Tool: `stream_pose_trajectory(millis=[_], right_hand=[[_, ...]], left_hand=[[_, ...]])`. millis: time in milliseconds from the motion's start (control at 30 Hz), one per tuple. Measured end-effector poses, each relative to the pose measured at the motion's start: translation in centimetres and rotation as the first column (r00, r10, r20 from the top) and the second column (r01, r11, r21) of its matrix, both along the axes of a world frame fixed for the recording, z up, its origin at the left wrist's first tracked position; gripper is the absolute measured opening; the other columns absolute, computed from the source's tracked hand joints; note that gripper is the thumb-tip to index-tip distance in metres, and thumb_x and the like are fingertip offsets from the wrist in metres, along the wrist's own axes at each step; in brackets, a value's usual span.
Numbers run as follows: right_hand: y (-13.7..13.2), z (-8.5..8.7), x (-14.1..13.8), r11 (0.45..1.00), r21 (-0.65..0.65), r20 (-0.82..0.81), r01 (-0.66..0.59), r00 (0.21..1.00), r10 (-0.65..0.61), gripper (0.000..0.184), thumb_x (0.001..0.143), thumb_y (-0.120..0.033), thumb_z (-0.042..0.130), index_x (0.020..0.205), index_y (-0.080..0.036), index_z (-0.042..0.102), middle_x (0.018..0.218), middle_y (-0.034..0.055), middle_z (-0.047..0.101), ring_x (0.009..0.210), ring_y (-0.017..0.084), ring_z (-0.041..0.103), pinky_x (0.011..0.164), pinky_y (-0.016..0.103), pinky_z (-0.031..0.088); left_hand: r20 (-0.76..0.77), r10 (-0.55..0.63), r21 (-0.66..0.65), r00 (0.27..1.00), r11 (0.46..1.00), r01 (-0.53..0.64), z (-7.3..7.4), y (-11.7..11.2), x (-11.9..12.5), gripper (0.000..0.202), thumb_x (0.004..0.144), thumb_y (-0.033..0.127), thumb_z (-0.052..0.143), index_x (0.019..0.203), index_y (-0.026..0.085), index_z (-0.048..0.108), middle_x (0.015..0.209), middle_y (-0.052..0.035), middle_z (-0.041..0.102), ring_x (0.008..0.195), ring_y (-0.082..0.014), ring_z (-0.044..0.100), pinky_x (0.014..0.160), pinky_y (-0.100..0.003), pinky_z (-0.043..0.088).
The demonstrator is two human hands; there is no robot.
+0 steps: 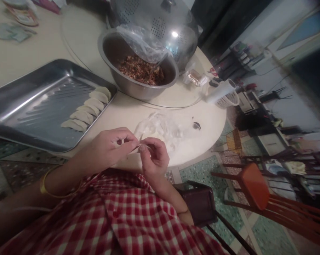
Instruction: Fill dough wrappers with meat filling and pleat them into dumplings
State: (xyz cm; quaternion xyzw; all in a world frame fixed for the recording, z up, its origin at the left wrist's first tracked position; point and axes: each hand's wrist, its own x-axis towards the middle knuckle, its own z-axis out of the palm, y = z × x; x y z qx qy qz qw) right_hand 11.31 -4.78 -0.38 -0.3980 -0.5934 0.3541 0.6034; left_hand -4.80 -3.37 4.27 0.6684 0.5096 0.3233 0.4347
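My left hand (109,147) and my right hand (155,157) meet at the near edge of the table. Both are closed, thumbs and fingertips pinching the edge of a dumpling (135,150) that is mostly hidden by the fingers. Just beyond them lies a crumpled clear plastic bag (160,122) with pale, round dough wrappers (152,135) on it. Left of my hands, a metal tray (40,122) holds a row of several folded dumplings (83,114). Behind, a steel bowl (138,90) contains dark minced filling (138,71), partly covered by a plastic film (144,44).
A large perforated metal cover (160,21) stands behind the bowl. To the right are a small packet (194,78), a plastic roll (221,91) and a white basket (230,99). A dark stool (198,203) and an orange wooden chair (254,186) stand on the floor at right.
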Motion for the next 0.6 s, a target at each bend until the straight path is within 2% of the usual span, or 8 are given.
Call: stream_pose_trajectory(millis=[167,300,433,600], right_hand=[[0.0,0.1,0.0,1.0,0.008,-0.004,-0.002,1.0,0.002,0.019,0.089,-0.016,0.061,0.105,-0.025,0.063,0.092,0.0002,0.066,0.08,0.01,0.068,0.07,0.024,0.06],[-0.1,0.2,0.1,0.996,-0.049,0.037,-0.079,0.996,0.081,0.026,0.088,-0.019,0.062,0.114,-0.025,0.062,0.107,0.0047,0.069,0.098,0.016,0.069,0.082,0.031,0.061],[0.0,0.2,0.4,0.989,-0.11,0.015,-0.096,0.995,0.098,0.02,0.089,-0.022,0.064,0.108,-0.026,0.065,0.1,0.0029,0.07,0.09,0.015,0.07,0.078,0.031,0.061],[0.2,0.5,0.8,0.991,-0.116,0.009,-0.065,0.998,0.066,0.012,0.088,-0.024,0.064,0.1,-0.025,0.067,0.093,0.0017,0.071,0.089,0.015,0.07,0.078,0.031,0.061]], left_hand=[[-0.099,0.033,0.176,0.995,0.984,-0.015,0.0,-0.3,0.2,0.016,0.087,0.036,0.056,0.086,0.023,0.066,0.086,0.0015,0.067,0.081,-0.0146,0.062,0.076,-0.026,0.047],[-0.138,0.071,0.265,0.988,0.964,-0.032,0.0,-0.5,0.3,0.017,0.09,0.033,0.053,0.084,0.022,0.064,0.085,0.0002,0.066,0.081,-0.015,0.062,0.078,-0.027,0.046],[-0.131,0.069,0.174,0.989,0.984,-0.045,0.1,-0.6,-0.2,0.019,0.09,0.037,0.053,0.087,0.024,0.067,0.09,0.0003,0.069,0.084,-0.0157,0.064,0.074,-0.025,0.047],[-0.124,0.113,0.059,0.986,0.993,-0.106,-0.2,-0.5,-1.5,0.021,0.085,0.044,0.059,0.091,0.026,0.069,0.09,0.0006,0.072,0.083,-0.017,0.066,0.073,-0.024,0.05]])
